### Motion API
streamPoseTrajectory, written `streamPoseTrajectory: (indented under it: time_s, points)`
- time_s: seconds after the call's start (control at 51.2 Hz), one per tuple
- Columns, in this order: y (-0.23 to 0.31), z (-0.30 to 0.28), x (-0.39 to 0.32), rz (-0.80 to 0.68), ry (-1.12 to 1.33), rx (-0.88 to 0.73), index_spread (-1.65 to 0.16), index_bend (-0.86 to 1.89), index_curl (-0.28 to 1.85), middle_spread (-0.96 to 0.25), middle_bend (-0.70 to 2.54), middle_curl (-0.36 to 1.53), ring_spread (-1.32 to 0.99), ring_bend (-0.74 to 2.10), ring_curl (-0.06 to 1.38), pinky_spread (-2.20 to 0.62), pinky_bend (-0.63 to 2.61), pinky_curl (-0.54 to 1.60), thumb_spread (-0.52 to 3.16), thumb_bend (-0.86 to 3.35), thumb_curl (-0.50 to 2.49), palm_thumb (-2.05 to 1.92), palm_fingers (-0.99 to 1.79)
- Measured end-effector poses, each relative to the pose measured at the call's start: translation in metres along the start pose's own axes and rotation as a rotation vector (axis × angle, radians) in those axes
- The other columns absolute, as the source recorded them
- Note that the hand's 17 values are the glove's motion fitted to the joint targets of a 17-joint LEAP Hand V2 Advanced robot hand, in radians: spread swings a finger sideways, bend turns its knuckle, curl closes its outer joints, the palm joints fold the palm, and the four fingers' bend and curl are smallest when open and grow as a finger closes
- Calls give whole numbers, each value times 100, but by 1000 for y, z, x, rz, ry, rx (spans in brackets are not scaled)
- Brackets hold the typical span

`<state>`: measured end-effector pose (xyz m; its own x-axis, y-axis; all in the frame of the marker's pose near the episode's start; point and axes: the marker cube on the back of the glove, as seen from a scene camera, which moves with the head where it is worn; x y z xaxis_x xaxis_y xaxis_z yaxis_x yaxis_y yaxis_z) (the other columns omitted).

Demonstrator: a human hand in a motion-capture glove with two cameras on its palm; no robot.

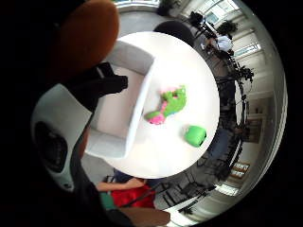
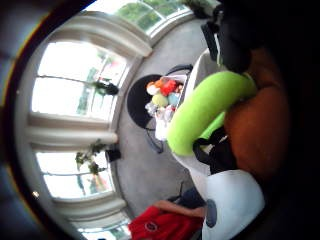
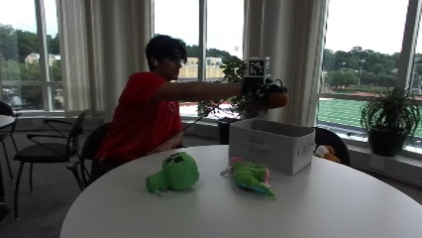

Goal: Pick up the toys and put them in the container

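In the outside view my gloved right hand (image 3: 260, 91) grips an orange plush toy (image 3: 277, 99) in the air, right above the white fabric container (image 3: 270, 144). The thumb side palm view shows this toy's orange body (image 2: 260, 135) and a lime-green part (image 2: 210, 107) close to the palm. The little finger side view shows the orange plush (image 1: 90, 33) over the open container (image 1: 120, 106). Two toys lie on the round white table (image 3: 316, 213): a green blocky plush (image 3: 173, 173) (image 1: 195, 135) and a green-and-pink plush (image 3: 250, 176) (image 1: 170, 104) next to the container.
A black chair (image 3: 46, 148) stands at the left. A potted plant (image 3: 389, 119) sits on the window ledge at the right. Another plush (image 3: 326, 152) lies behind the container. A second small table carries a bin of toys (image 2: 162, 92).
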<state>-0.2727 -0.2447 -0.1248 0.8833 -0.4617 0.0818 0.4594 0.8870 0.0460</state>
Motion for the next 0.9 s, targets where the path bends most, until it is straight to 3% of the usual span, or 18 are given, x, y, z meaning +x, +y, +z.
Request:
streamPoseTrajectory:
  time_s: [0.059, 0.117, 0.195, 0.273, 0.527, 0.683, 0.898]
  points:
    - [-5, 15, -31, 164, -50, -50, -40, 59, 113, -37, 27, 54, -44, 31, 49, -28, 134, 46, 53, 19, 115, 67, 6]
    - [-2, 29, -44, 163, -34, -84, -41, 50, 105, -29, 15, 50, -31, 15, 44, -18, 143, 47, 66, 16, 115, 54, -12]
    - [2, 35, -41, 152, -55, -83, -40, 14, 90, -19, 8, 43, -20, 16, 38, -9, 153, 47, 82, 5, 108, 36, -33]
    - [16, 31, -27, 130, -75, -73, -40, 2, 76, -14, 7, 39, -13, 15, 36, -4, 158, 47, 96, 0, 98, 29, -35]
    - [96, 0, 103, 281, 131, 20, -40, 12, 56, -10, 11, 29, -3, 15, 31, 6, 150, 42, 115, -4, 71, 7, -27]
    - [156, 8, 185, 401, 185, 54, -42, 16, 51, -16, 24, 32, -15, 37, 36, 6, 128, 35, 120, -2, 62, 7, 9]
    - [222, 33, 273, 572, 172, -72, -40, 11, 45, -15, 16, 32, -13, 21, 34, 8, 135, 35, 118, -4, 52, 4, -18]
